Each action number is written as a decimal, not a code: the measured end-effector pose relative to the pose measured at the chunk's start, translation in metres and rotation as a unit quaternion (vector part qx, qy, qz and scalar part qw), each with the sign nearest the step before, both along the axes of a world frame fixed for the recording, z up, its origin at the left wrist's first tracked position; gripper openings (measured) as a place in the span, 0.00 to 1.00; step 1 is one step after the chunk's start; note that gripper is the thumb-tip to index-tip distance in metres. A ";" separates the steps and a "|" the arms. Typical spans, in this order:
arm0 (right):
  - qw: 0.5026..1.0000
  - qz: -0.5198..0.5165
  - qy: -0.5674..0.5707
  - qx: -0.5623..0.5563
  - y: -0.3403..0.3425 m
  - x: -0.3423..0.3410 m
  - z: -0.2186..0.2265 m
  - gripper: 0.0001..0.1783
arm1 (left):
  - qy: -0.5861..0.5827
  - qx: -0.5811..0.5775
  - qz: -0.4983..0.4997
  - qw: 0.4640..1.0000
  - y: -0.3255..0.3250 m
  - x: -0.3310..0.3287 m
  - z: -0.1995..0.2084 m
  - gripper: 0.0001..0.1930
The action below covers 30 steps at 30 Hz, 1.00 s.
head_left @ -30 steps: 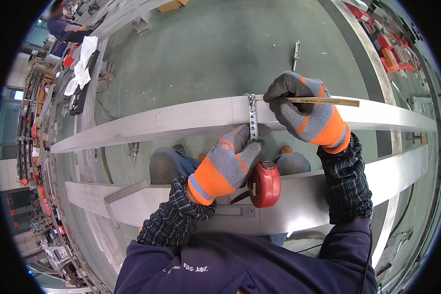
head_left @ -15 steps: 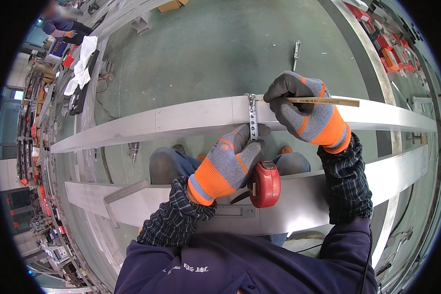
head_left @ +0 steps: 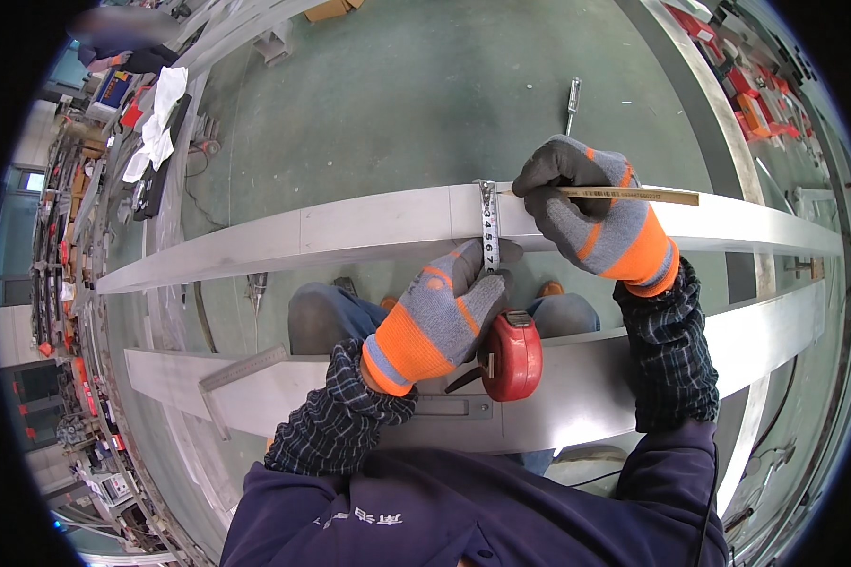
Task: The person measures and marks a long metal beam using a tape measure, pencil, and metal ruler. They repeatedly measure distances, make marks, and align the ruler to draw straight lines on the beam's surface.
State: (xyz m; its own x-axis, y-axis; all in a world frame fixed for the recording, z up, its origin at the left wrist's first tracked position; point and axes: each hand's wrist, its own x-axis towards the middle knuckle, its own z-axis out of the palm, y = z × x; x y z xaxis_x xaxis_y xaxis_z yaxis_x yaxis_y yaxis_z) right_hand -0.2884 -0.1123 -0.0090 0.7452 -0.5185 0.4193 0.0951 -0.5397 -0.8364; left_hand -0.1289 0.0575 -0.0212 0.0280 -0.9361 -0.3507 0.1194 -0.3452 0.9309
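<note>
My left hand (head_left: pixel 435 317), in a grey and orange glove, is closed on a red tape measure (head_left: pixel 515 357). Its short pulled-out blade (head_left: pixel 490 222) lies across the far silvery metal beam (head_left: pixel 378 225), with the end at the beam's far edge. A flat wooden pencil (head_left: pixel 667 196) sits in the pinched fingers of my right hand (head_left: pixel 600 213), gloved alike. That pencil's tip points left, close beside the blade over the beam's top face. Thin lines cross the beam left of the tape.
Nearer to me runs a second metal beam (head_left: pixel 577 378); a try square (head_left: pixel 241 370) rests on its left part. A screwdriver (head_left: pixel 573 104) lies beyond the far beam. White cloths (head_left: pixel 164 128) hang at the left. Another person (head_left: pixel 128 47) is at the upper left.
My right hand and the pencil have shifted very slightly right. My left hand with the tape is almost unmoved. The other person at the upper left has changed posture.
</note>
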 end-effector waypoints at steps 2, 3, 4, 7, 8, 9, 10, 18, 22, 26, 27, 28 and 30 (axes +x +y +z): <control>1.000 0.003 -0.004 0.002 0.000 0.001 0.000 0.04 | -0.036 -0.029 -0.010 0.999 0.002 0.001 -0.005 0.16; 1.000 0.003 -0.010 -0.005 0.000 0.002 -0.001 0.04 | -0.055 -0.044 -0.016 0.997 0.002 0.002 -0.006 0.16; 1.000 0.003 -0.016 -0.011 0.000 0.002 -0.001 0.04 | -0.066 -0.049 -0.023 0.996 0.002 0.002 -0.005 0.16; 0.998 -0.054 -0.004 0.009 0.006 0.000 0.004 0.04 | -0.078 -0.050 -0.032 0.995 0.000 0.001 0.004 0.16; 0.999 -0.044 -0.010 0.014 0.004 -0.003 0.004 0.04 | -0.068 -0.039 -0.028 0.997 -0.001 0.001 0.006 0.16; 0.999 -0.034 -0.017 0.019 0.001 -0.007 0.003 0.04 | -0.057 -0.027 -0.023 0.998 -0.001 0.001 0.006 0.16; 0.999 -0.023 -0.023 0.025 0.000 -0.009 0.003 0.05 | -0.051 -0.027 -0.021 0.998 0.000 0.002 0.006 0.16; 0.998 0.058 -0.031 -0.021 -0.001 -0.006 0.001 0.03 | -0.032 -0.011 -0.013 0.999 -0.001 0.001 0.006 0.16; 0.998 0.055 -0.016 -0.019 0.001 -0.006 0.004 0.03 | -0.194 -0.139 -0.070 0.969 0.000 0.005 0.002 0.16; 0.998 0.046 0.005 -0.034 0.002 -0.006 0.003 0.05 | -0.081 0.012 -0.043 0.996 -0.003 0.003 0.014 0.16; 0.998 0.047 0.002 -0.036 0.002 -0.006 0.001 0.05 | -0.080 0.012 -0.042 0.996 -0.003 0.003 0.013 0.16; 0.998 0.048 -0.001 -0.038 0.001 -0.006 0.000 0.05 | -0.091 0.005 -0.046 0.995 -0.003 0.003 0.013 0.16; 0.997 0.053 -0.007 -0.049 0.000 -0.006 -0.001 0.05 | -0.114 -0.009 -0.055 0.992 -0.003 0.003 0.015 0.16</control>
State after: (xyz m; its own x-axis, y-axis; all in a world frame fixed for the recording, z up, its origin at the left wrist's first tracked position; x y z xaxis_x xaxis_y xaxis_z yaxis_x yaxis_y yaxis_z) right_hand -0.2939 -0.1121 -0.0100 0.7873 -0.3942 0.4740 0.1662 -0.6047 -0.7789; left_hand -0.1258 0.0543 -0.0059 0.0024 -0.9441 -0.3297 -0.1325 -0.3271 0.9357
